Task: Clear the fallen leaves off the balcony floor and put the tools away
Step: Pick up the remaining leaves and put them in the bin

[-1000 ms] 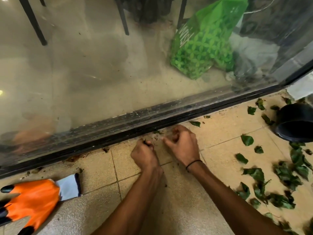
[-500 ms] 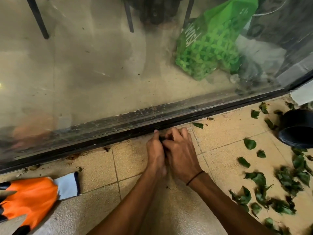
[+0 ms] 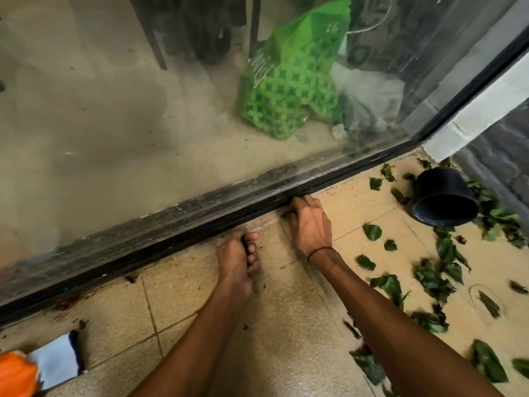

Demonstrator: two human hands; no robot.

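Observation:
Green fallen leaves [image 3: 372,232] lie scattered over the beige tiled floor on the right. My left hand [image 3: 237,259] is curled into a loose fist on the tile just in front of the sliding door track [image 3: 171,233], with a small dark leaf scrap showing between thumb and fingers. My right hand [image 3: 309,222] is further right, against the track, with its fingertips curled down on a dark leaf [image 3: 286,214] at the foot of the frame. An orange and white work glove [image 3: 17,373] lies at the bottom left.
A black plastic pot [image 3: 443,199] lies on its side among leaves at the right wall. A round floor drain [image 3: 486,302] sits amid the leaves. Behind the dirty glass are a green patterned bag [image 3: 289,81] and chair legs.
My hands were together at the track half a second ago; now the right hand has moved right along the track onto a leaf. The left stays curled. The view has shifted right.

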